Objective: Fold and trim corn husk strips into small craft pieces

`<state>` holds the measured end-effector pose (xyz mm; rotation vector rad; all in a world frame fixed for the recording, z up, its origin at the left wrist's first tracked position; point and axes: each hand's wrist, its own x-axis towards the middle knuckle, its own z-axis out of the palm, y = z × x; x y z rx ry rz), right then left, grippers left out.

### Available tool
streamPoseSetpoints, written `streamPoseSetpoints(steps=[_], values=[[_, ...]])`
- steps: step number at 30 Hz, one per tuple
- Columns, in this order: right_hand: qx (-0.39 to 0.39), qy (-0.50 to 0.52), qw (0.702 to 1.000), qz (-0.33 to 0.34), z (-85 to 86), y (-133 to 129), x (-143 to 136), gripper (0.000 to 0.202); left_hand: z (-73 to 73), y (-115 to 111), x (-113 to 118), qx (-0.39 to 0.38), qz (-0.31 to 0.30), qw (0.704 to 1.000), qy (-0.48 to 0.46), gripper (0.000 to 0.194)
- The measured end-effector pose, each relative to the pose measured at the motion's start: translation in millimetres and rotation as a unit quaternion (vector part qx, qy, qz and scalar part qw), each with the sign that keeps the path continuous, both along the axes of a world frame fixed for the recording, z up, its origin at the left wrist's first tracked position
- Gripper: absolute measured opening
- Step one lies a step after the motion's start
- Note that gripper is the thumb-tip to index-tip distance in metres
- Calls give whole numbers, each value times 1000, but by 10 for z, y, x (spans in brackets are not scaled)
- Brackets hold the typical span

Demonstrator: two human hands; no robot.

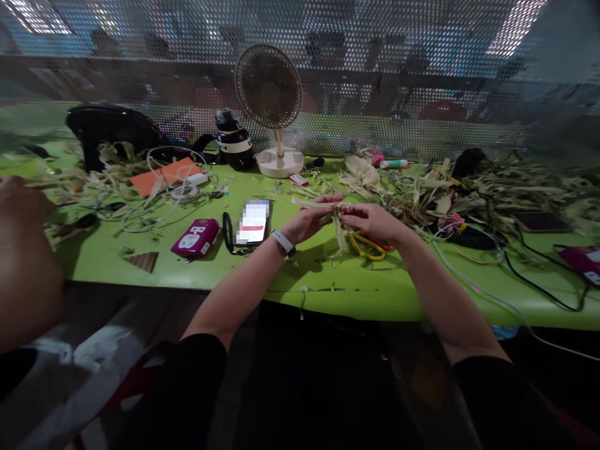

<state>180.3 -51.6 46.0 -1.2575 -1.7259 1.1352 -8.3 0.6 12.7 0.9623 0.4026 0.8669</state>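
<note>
Pale strips of dried corn husk (341,236) are pinched between my two hands above the green table. My left hand (310,220), with a white-banded watch at the wrist, has its fingers closed round one end, and a strip sticks out to the left over the fingers. My right hand (370,221) grips the husk from the other side, fingertips close to the left ones. One strip hangs down between the hands. Just below my right hand lie scissors with yellow and red handles (368,245), partly covered by it. A lit phone (254,222) rests left of my left hand.
A white fan (280,161) and a black bottle (234,140) stand at the back. Heaps of husk (440,194) cover the right side. A purple box (195,239), orange paper (166,175) and white cables lie left. Another person's arm (23,262) reaches in at far left.
</note>
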Motion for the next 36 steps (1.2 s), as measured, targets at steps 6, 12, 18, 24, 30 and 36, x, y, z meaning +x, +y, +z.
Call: streamPoseSetpoints(steps=[6,12,18,24,30,36], values=[[-65,108,992,-8,-38,44,-23,37,-18,27,7,-2,-8,1000,0,29],[-42,80,996,-15,-16,47,-15,36,-77,73,17,18,14,1000,-1,28],[-21,77,997,-15,-34,74,8,40,-45,60,-36,-4,6,1000,29,36],[-28,87,996,-25,-38,95,57,36,-65,76,-48,6,-5,1000,25,35],[-28,105,993,-34,-56,123,61,39,-42,67,-54,-20,13,999,26,29],[-9,112,992,-53,-53,178,103,39,-6,72,-65,-37,22,999,19,26]])
